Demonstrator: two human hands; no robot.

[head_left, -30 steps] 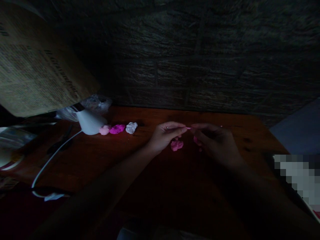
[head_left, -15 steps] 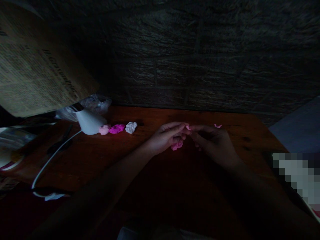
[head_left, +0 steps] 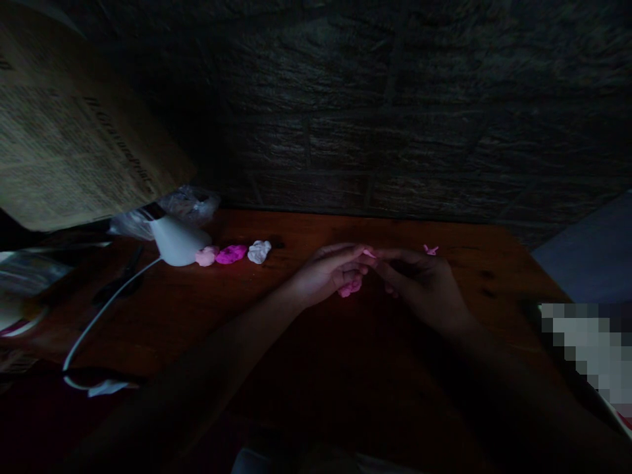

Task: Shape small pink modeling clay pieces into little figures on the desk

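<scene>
Between both hands' fingertips is a small strip of pink modelling clay. My left hand pinches its left end with thumb and forefinger, the other fingers curled beneath. From the right, my right hand grips the other end, its thumb and forefinger meeting my left fingertips. A larger lump of pink clay lies on the wooden table just under my left fingers, which partly cover it. Behind my right knuckles sits a small forked pink clay piece.
To the left, lumps of pale pink, magenta and white clay stand in a row beside a white lamp base with a cord. Dark scissors lie nearby. A newsprint lampshade hangs above; a stone wall rises behind.
The fingertips have come closer together around the pink strip, and my left hand has turned slightly over the larger lump. The forked piece behind my right hand shows more fully.
</scene>
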